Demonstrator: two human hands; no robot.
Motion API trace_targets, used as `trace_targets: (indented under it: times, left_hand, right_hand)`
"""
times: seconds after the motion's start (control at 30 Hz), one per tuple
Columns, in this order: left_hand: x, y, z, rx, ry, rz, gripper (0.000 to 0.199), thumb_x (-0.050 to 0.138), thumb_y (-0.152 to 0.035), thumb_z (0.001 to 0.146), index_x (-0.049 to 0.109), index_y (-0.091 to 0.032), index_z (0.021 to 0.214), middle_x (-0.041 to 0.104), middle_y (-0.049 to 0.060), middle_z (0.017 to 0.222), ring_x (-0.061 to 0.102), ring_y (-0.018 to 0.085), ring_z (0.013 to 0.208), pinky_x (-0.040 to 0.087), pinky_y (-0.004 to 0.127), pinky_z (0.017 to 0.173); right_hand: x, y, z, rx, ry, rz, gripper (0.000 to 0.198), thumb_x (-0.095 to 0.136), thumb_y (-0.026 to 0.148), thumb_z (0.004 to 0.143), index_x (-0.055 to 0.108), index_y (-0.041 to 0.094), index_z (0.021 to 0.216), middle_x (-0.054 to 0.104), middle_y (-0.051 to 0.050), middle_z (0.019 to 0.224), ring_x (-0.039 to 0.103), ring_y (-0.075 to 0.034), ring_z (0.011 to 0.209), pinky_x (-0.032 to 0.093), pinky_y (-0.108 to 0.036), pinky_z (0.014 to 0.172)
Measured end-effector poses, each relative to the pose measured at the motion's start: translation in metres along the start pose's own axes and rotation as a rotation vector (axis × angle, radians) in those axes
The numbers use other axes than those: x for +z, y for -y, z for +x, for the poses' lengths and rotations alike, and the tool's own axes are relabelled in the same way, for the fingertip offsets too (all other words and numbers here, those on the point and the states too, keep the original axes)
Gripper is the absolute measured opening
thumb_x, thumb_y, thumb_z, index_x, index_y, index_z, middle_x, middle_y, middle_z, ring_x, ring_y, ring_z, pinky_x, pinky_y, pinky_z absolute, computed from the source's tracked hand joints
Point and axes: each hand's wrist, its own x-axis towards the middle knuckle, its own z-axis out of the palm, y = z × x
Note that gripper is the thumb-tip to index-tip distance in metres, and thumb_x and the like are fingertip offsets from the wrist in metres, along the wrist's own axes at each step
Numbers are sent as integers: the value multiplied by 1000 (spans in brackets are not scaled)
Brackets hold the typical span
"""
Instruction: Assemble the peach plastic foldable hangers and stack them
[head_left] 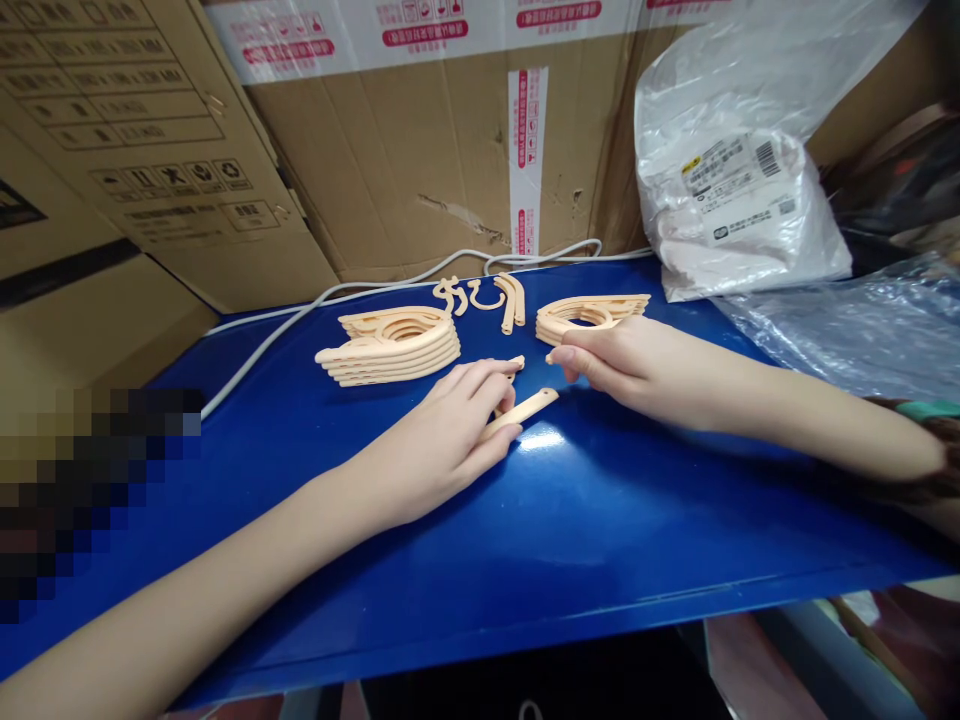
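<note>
In the middle of the blue table, my left hand (457, 430) is closed on a beige plastic hanger arm (531, 405), whose end with a small hole points right. The tip of another beige piece (517, 363) shows just past its fingers. My right hand (611, 362) is to the right, fingers pinched together on a small beige plastic piece (550, 358), mostly hidden by the fingertips. Behind this hand sits a stack of beige hanger parts (577, 312). A second, taller stack of hanger parts (394, 350) lies left, beyond my left hand.
Beige hooks (486, 297) and narrow curved strips (511, 303) lie at the back of the table (525, 560). Behind them run a white cable (330, 292) and a large cardboard box (420, 160). A white plastic bag (742, 200) and clear film (847, 320) are at right.
</note>
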Motion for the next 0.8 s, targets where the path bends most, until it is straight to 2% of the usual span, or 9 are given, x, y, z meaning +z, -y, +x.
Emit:
trace_targets:
  times: [0.13, 0.23, 0.4, 0.63, 0.8]
  left_hand:
    - [-2, 0, -1, -9, -27, -25, 13, 35, -28, 101, 45, -21, 99, 50, 13, 134, 40, 22, 136, 39, 40, 107]
    - [-2, -1, -1, -14, -43, -34, 11, 35, -27, 101, 44, -21, 99, 52, 12, 131, 39, 22, 137, 40, 40, 106]
    - [-2, -2, 0, -4, -46, -12, 12, 33, -27, 102, 43, -21, 98, 53, 12, 131, 37, 21, 139, 39, 39, 108]
    - [-1, -1, -1, -1, -61, -23, 9, 34, -25, 102, 41, -21, 99, 49, 10, 138, 39, 17, 136, 38, 33, 107]
    - [-1, -1, 0, -6, -61, -31, 9, 34, -26, 103, 41, -21, 101, 48, 11, 139, 40, 18, 136, 37, 34, 108]
  right_hand:
    - [0, 0, -1, -14, 27, 96, 47, 28, 48, 99, 56, 18, 75, 59, -4, 69, 50, -16, 63, 32, -30, 64]
    - [0, -1, -2, -35, 41, 200, 48, 29, 50, 98, 59, 18, 77, 58, -2, 67, 51, -15, 62, 34, -29, 66]
    - [-2, -1, -2, -90, 60, 232, 49, 29, 50, 99, 62, 18, 80, 58, -2, 70, 52, -16, 65, 36, -30, 69]
    - [-2, 1, -2, -12, 32, 272, 48, 30, 52, 97, 61, 18, 83, 61, -5, 77, 53, -18, 71, 36, -30, 72]
    - [-3, 3, -2, -14, 56, 275, 49, 29, 52, 97, 60, 18, 83, 60, -5, 76, 53, -18, 71, 36, -31, 72]
